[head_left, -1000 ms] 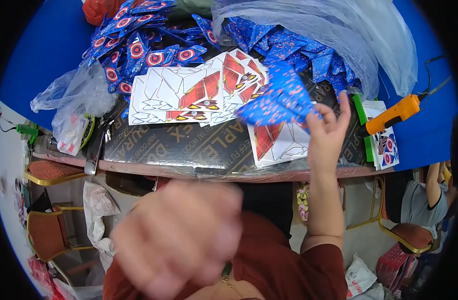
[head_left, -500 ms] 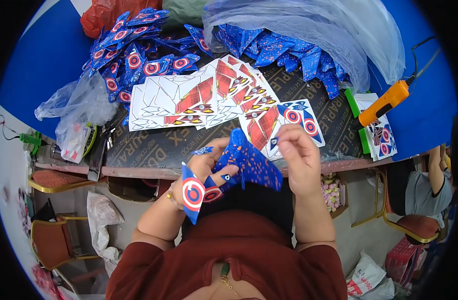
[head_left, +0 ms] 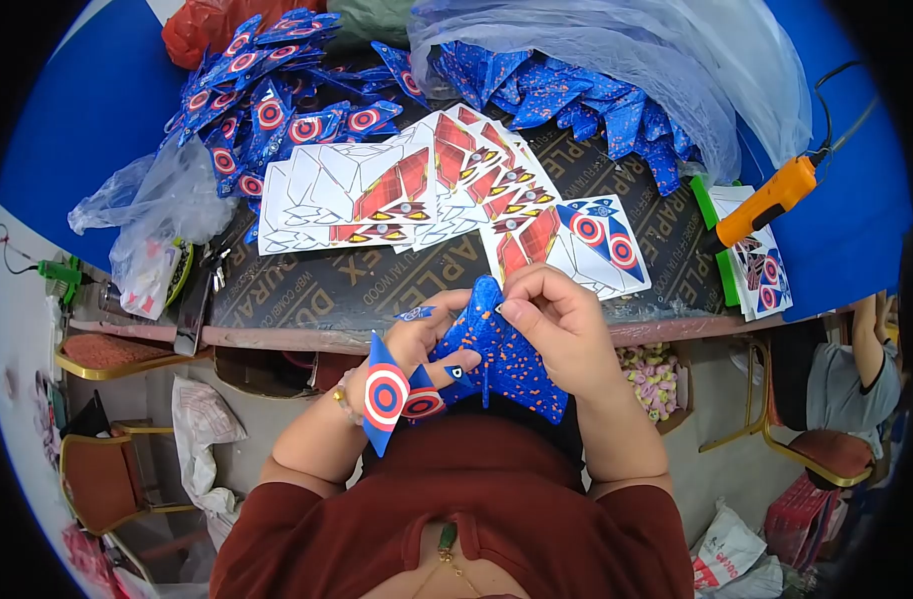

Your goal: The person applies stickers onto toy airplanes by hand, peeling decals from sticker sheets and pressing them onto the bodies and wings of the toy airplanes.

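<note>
My left hand (head_left: pixel 429 334) is closed on a blue, wing-shaped piece (head_left: pixel 511 364) with orange speckles, its rounded end upward. Target stickers hang from that hand: a large one (head_left: pixel 385 396) at the wrist, a second red-ringed one (head_left: pixel 423 402) by the thumb, and a small eye sticker (head_left: pixel 457 373) on the thumb. A small blue patterned sticker (head_left: pixel 414 313) clings to the fingers. Near the piece's upper end, my right hand (head_left: pixel 556 324) pinches another small eye sticker (head_left: pixel 499 308) against or just over the speckled surface; contact is partly hidden.
Sticker sheets (head_left: pixel 347 190) lie across the dark board table (head_left: pixel 377 299). Behind them are piled stickered blue pieces (head_left: pixel 267 115) and plain speckled ones (head_left: pixel 566 95) under clear plastic (head_left: pixel 626 40). An orange-handled tool (head_left: pixel 771 205) rests at right beside a green holder (head_left: pixel 726 275). Chairs flank me.
My right hand has moved left and down, bringing the small eye sticker to the blue piece's upper edge. The piece has turned to show more of its speckled face.
</note>
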